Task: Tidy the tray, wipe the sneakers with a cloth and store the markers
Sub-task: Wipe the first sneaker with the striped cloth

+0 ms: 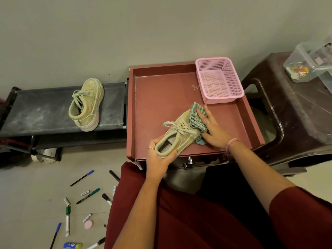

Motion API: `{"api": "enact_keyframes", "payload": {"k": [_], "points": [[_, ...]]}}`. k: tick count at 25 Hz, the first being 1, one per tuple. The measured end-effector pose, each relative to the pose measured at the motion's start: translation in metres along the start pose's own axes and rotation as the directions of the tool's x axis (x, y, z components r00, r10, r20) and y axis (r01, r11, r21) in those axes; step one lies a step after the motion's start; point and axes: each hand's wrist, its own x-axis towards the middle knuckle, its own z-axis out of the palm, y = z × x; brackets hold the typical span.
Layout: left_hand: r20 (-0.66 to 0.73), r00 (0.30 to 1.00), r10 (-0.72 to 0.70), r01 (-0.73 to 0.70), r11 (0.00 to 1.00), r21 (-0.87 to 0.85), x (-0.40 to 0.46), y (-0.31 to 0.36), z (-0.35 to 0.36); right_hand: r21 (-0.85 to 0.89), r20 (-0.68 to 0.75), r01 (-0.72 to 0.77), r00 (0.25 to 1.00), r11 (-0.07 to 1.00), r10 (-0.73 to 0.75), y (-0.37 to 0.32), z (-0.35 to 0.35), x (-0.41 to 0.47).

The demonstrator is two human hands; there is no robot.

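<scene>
- Black shoe rack (45,108) at far left, against the wall; one dusty cream sneaker (86,104) sits on its top shelf, toe toward the wall, laces loose.
- Floor (27,191) below, left of the person: markers scattered, e.g. blue-capped marker (82,178), teal-capped marker (88,196), green-and-white marker (67,221); also small white cylinders, maybe batteries, too small to tell; a pink round piece (89,224); blue-yellow tube (72,245) at the bottom edge.
- Dark red tray (161,90) in the centre, on a small table with a metal knob (189,161) at the front.
- Left hand (159,155) grips the heel of the second sneaker (179,135), fingers curled round the collar; the shoe lies in the tray's near part, toe pointing away and to the right.
- Green checked cloth (196,116) is draped over the toe of that sneaker.
- Right hand (212,129) presses flat on the cloth, fingers straight and spread, not curled.
- Pink mesh basket (220,79) in the tray's far right corner, well apart from the shoe.
- Brown plastic stool (296,108) at right; clear plastic container (309,62) on it.
</scene>
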Motion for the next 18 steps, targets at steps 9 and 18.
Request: {"api": "enact_keyframes", "payload": {"k": [9,18], "points": [[-0.005,1.0,-0.006,0.006,0.999,-0.039,0.001,0.001,-0.001,0.09,0.055,-0.005,0.998,0.996,0.0,0.001,-0.005,-0.001],[-0.094,0.995,-0.024,0.007,0.984,-0.177,0.004,0.015,-0.01,0.718,-0.291,-0.039,0.89,0.695,0.351,-0.015,-0.003,-0.009]]}}
